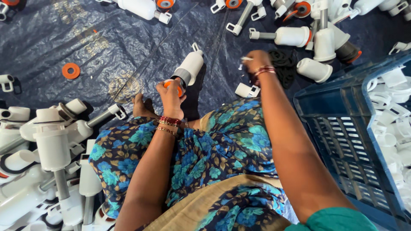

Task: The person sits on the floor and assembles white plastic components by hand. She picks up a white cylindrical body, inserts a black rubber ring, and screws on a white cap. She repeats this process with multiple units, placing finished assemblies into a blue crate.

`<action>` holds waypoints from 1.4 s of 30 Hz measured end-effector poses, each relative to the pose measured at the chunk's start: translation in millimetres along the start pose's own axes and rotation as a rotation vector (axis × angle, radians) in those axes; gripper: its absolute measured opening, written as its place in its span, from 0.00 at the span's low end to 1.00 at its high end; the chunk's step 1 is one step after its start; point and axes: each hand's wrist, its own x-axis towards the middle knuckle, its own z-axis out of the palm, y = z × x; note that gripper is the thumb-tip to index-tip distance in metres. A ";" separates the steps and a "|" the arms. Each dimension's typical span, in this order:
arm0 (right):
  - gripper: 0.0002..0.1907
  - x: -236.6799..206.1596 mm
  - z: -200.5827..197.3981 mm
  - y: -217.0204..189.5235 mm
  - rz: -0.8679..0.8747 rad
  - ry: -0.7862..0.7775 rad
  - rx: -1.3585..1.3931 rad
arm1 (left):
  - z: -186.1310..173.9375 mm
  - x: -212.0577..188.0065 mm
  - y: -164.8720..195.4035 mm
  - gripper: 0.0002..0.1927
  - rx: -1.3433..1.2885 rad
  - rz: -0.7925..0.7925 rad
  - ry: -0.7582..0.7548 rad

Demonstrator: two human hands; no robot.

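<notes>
I sit on a dark blue tarp (85, 47). My left hand (170, 95) grips the orange-ringed end of a white plastic valve part (189, 66) that tilts up and away from me. My right hand (257, 62) is stretched forward beside a heap of black rubber rings (284, 65). It pinches a small white piece; what the piece is I cannot tell. A small white clip (247, 90) lies on the tarp just below that hand.
A blue plastic crate (342, 124) holding white clips stands at my right. A pile of white valve parts (51, 149) lies at my left, and more white valve parts (299, 36) are spread across the top. A loose orange washer (71, 70) lies on the tarp.
</notes>
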 end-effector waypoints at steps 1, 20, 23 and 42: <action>0.11 1.7 -6.9 11.1 0.119 0.009 0.072 | -0.2 -0.5 0.3 0.32 -0.002 -0.011 0.003; 0.12 16.5 -1.0 32.9 0.329 0.000 0.976 | 1.8 -8.0 6.6 0.32 0.045 -0.016 0.000; 0.14 12.8 -11.7 44.7 0.264 -0.216 1.509 | 2.4 -8.1 5.7 0.32 0.049 0.012 -0.009; 0.14 -148.5 -39.0 73.5 0.064 0.545 0.984 | -22.8 36.9 -30.4 0.13 -0.207 -0.029 -0.253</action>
